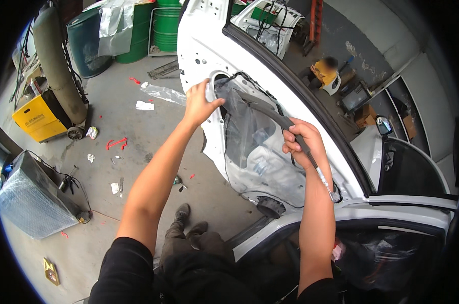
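A white car door [201, 43] stands opened in front of me, its inner side bare of trim. Clear plastic film [250, 147], edged with black sealant, covers much of its inner panel. My left hand [200, 103] rests at the door's edge beside a round opening, thumb stretched out and fingers apart, with nothing visible in it. In my right hand [305, 141] is a dark sleeved cable [267, 109], gripped near its lower end. It curves out from the upper part of the panel, and its thin metal end [321, 176] hangs over my right wrist.
A round black speaker-like part [271, 206] sits low on the door. To the left are a yellow welding machine [37, 115], a gas cylinder [60, 66] and a bubble-wrapped box [34, 195]. Red scraps [117, 143] litter the floor. A person in yellow [324, 73] sits beyond the door.
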### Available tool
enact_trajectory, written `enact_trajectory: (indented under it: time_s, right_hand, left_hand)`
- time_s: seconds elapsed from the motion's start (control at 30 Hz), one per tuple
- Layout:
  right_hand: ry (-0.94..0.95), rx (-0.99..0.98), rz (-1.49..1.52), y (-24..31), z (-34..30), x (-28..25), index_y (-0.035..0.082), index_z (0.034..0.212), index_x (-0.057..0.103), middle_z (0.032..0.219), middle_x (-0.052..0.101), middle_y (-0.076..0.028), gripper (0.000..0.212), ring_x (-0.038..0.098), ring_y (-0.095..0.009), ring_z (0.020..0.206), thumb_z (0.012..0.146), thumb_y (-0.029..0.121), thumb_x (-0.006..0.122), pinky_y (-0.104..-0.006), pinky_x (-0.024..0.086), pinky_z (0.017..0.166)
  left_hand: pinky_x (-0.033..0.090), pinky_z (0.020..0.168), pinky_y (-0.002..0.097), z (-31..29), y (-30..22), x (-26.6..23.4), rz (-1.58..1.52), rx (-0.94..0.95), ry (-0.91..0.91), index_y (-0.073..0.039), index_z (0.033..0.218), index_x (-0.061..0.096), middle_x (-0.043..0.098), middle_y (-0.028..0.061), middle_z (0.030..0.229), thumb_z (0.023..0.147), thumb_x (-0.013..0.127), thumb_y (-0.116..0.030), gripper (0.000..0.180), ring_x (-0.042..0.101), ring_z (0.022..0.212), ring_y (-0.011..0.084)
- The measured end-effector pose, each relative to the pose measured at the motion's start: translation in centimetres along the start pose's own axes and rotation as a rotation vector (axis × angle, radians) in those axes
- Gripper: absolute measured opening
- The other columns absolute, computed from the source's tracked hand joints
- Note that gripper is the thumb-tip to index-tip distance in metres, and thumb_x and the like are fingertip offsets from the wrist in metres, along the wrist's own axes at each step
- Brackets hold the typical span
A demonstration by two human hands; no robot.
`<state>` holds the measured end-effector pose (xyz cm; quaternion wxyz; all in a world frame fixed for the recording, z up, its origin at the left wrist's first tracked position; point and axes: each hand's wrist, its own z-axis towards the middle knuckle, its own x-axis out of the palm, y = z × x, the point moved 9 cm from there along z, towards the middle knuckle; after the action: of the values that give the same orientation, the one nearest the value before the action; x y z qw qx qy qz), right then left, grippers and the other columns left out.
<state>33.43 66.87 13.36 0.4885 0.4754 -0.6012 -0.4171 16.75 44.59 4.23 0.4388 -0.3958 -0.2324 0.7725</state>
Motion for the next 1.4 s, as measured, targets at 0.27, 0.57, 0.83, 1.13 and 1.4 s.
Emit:
enact_trajectory:
  time_s: [0.27,0.57,0.83,1.13,1.4]
  right_hand:
    - [0.029,0.001,-0.067,-0.9,-0.3,1.1,-0.008,0.106,0.054,0.064,0.050,-0.003,0.027,0.040,-0.007,0.043,0.086,0.008,0.045,-0.0312,0.049,0.054]
    - [0.012,-0.017,-0.085,-1.2,-0.2,1.0,-0.011,0.115,0.052,0.065,0.050,-0.003,0.036,0.039,-0.007,0.044,0.085,0.008,0.045,-0.0310,0.049,0.053]
    - [0.063,-0.013,-0.095,-1.0,-0.3,1.9,-0.010,0.113,0.052,0.065,0.050,-0.003,0.033,0.040,-0.007,0.045,0.086,0.008,0.045,-0.0300,0.049,0.053]
    - [0.035,0.000,-0.189,-6.8,-2.0,4.4,-0.005,0.120,0.048,0.068,0.051,-0.005,0.037,0.048,-0.011,0.054,0.086,0.008,0.053,-0.0304,0.050,0.054]
    - [0.085,0.058,-0.225,-9.9,-2.0,6.2,0.000,0.105,0.046,0.071,0.055,-0.007,0.023,0.053,-0.014,0.058,0.081,0.001,0.048,-0.0307,0.050,0.055]
  left_hand:
    - [0.046,0.077,0.0296,-3.9,7.8,9.6,-0.788,-0.569,0.313,-0.003,0.131,0.052,0.058,0.0059,0.117,0.083,0.065,-0.006,0.050,0.057,0.094,0.0162]
    - [0.047,0.076,0.0283,-5.9,6.6,12.0,-0.571,-0.480,0.375,-0.001,0.095,0.068,0.068,0.0050,0.084,0.088,0.067,-0.015,0.016,0.059,0.078,0.0124]
    - [0.048,0.070,0.0344,-11.5,4.7,9.0,-0.548,-0.397,0.206,0.001,0.089,0.061,0.066,0.0105,0.075,0.089,0.063,-0.017,0.018,0.062,0.073,0.0184]
    - [0.046,0.071,0.0398,-5.7,7.6,4.0,-0.193,-0.295,0.198,0.001,0.084,0.061,0.063,0.0164,0.083,0.081,0.068,-0.023,0.025,0.060,0.077,0.0286]
    - [0.037,0.106,0.0405,-0.7,-0.1,-2.4,-0.367,-0.041,0.155,0.001,0.147,0.026,0.053,0.0210,0.133,0.074,0.065,-0.020,0.086,0.048,0.126,0.0337]
